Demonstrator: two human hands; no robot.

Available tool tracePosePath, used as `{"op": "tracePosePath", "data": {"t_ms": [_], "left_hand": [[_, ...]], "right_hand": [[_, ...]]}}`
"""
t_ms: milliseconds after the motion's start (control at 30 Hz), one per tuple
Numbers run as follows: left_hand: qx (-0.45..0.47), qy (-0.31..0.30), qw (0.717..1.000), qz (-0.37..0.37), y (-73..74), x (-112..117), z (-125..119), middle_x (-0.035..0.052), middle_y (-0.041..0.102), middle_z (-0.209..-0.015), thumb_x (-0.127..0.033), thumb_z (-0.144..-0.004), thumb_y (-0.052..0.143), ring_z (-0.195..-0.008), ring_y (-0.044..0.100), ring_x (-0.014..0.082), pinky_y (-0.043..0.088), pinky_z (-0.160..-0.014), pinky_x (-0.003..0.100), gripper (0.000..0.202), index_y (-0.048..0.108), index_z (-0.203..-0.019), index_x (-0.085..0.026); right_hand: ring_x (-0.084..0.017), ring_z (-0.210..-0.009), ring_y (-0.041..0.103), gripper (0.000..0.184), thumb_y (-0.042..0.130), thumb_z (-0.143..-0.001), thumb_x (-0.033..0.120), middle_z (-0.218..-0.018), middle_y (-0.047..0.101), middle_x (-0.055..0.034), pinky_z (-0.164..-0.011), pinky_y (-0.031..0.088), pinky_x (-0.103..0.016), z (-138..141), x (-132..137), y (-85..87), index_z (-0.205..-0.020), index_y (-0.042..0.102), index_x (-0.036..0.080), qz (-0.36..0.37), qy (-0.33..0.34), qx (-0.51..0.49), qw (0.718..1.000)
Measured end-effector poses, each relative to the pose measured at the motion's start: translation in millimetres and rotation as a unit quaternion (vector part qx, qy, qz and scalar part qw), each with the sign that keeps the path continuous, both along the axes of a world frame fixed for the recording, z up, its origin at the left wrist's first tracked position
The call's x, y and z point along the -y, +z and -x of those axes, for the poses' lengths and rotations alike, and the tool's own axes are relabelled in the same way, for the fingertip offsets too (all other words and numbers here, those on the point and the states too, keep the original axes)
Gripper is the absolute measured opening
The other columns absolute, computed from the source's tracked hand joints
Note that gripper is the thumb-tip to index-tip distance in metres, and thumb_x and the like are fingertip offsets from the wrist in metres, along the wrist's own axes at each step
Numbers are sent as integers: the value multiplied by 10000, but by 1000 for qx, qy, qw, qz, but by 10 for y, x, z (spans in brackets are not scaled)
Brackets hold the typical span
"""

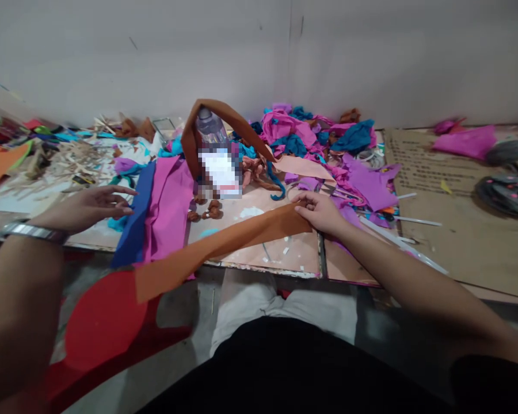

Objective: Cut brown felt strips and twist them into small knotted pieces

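My right hand (318,210) pinches the far end of a long brown felt strip (224,241) that runs from the low table down past its front edge toward my lap. My left hand (95,203) hovers flat with fingers stretched out, just left of a blue felt sheet (134,218) and a magenta felt sheet (169,210) that hang over the table edge; a metal bracelet (32,231) sits on that wrist. Another brown strip (224,118) drapes over a clear plastic bottle (213,149) standing at the table's middle.
A heap of pink, purple and teal felt scraps (319,144) lies behind my right hand. Small brown felt pieces (207,211) sit by the bottle. Wooden sticks and scraps (69,158) clutter the left. A cardboard sheet (449,218) covers the right. A red stool (103,322) stands below.
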State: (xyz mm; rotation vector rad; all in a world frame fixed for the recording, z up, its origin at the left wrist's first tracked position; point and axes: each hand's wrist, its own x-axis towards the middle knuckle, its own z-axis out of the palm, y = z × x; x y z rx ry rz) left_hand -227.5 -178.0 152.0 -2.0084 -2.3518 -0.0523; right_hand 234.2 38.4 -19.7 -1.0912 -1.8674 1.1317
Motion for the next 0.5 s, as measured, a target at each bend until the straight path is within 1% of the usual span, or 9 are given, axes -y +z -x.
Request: {"op": "tracePosePath", "data": {"t_ms": [33,100,167,200,267,333,367,433,500], "left_hand": [[18,11,1000,10,1,-240,-157,22,732,-986,-965,-876,258,-933,607,125,543,-946,387,995,611,-1339,-157],[89,24,995,42,-26,-600,-310,38,733,-1026,-967,-876,209,-925,618,124,551,-920,354,1016,626,-1303,-145],[159,19,982,98,-102,-758,-348,59,739,-1062,-952,-887,261,-955,653,146,553,-923,329,968,655,-1231,-137],[183,-4,974,132,-164,-768,-376,73,744,-1107,-918,-913,316,-1001,671,166,550,-946,321,905,654,-1217,-136],[206,-90,953,204,-339,-707,-521,72,719,-1302,-796,-966,462,-1115,681,206,551,-980,325,725,612,-1352,-201],[169,-168,949,204,-562,-617,-780,87,650,-1459,-705,-968,563,-1296,631,268,493,-1126,399,680,559,-1466,-241],[149,-199,949,195,-674,-586,-923,122,637,-1476,-690,-962,575,-1333,616,303,468,-1162,444,692,566,-1466,-215],[138,-212,952,169,-863,-572,-1156,174,637,-1462,-676,-953,588,-1324,621,338,486,-1139,484,739,538,-1496,-176],[163,-194,952,174,-963,-613,-1245,171,655,-1433,-638,-952,605,-1271,657,329,530,-1077,473,729,508,-1519,-189]], "right_hand": [[-181,-783,647,300,658,-776,273,-991,759,-44,-725,498,-299,-6,-9,-19,-1044,756,181,-8,0,9,1000],[-190,-805,653,300,648,-777,254,-1015,764,-47,-743,498,-304,-17,-24,-46,-1047,758,183,-21,-1,17,1000],[-191,-806,651,302,640,-777,243,-1032,766,-51,-743,493,-303,-25,-32,-56,-1049,757,181,-28,-3,19,999],[-185,-782,640,308,638,-778,241,-1022,765,-49,-727,484,-299,-28,-32,-56,-1055,758,181,-31,-5,24,999],[-164,-691,588,317,638,-780,240,-930,751,-30,-676,452,-291,-32,-29,-51,-1066,763,186,-38,-8,49,998],[-152,-618,527,314,640,-785,242,-793,705,-2,-635,416,-287,-34,-26,-49,-1067,770,196,-49,-11,75,996],[-153,-611,520,310,642,-788,243,-757,687,5,-629,410,-286,-34,-26,-51,-1067,771,201,-48,-12,77,996],[-162,-645,549,306,651,-788,244,-786,704,-4,-637,424,-285,-32,-33,-60,-1068,768,205,-36,-14,60,997],[-171,-699,587,302,660,-780,252,-870,736,-18,-658,445,-284,-29,-46,-73,-1059,763,200,-15,-22,28,999]]}}
